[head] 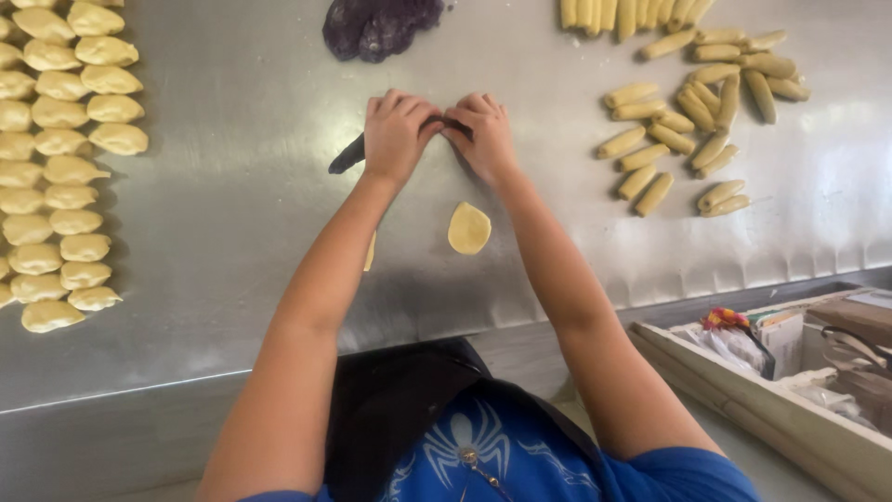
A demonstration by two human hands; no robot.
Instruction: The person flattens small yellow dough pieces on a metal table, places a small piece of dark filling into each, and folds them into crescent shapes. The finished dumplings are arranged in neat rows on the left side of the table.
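Hands together on thin dark purple paste rope (351, 154) mid steel counter (242, 232) — left hand (398, 137) and right hand (483, 135) pinching it; roll with even pressure — flat yellow dough disc (468, 228) sits just below.

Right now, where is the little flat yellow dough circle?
In the head view, the flat yellow dough circle lies on the metal table, just below the right hand, between the person's two forearms.
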